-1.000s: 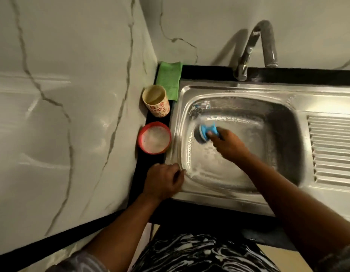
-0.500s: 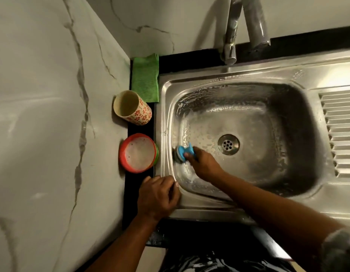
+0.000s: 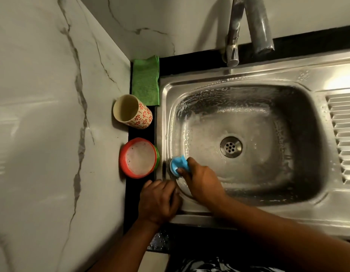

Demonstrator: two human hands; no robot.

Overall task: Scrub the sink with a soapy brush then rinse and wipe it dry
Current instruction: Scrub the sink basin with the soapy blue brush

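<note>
on the black tabletop (image 3: 190,63), in the narrow strip between the marble wall (image 3: 52,114) and the steel sink (image 3: 248,75), three things stand in a row. a folded green cloth (image 3: 145,81) lies in the back corner. just in front of it is a cup (image 3: 143,118) with red flowers, and nearer to you is a red bowl (image 3: 122,160). the bowl is just beside the left rim of the sink. the tap (image 3: 260,26) reaches over the back rim. to the right of the basin are the ribs of the draining board (image 3: 343,138).

your right forearm crosses the front rim and covers part of the basin's front left corner. your right grip (image 3: 203,183) is closed around the blue brush (image 3: 178,163) and presses it against the left wall of the basin, close to the bowl. your left grip (image 3: 158,201) rests on the front left corner of the sink rim with bent fingers. i cannot tell if it clasps the edge.

the bowl holds white foamy liquid. the inside of the cup is in shadow. the basin carries foam and a wet film on its walls and floor, around the drain (image 3: 231,147) in the middle.
</note>
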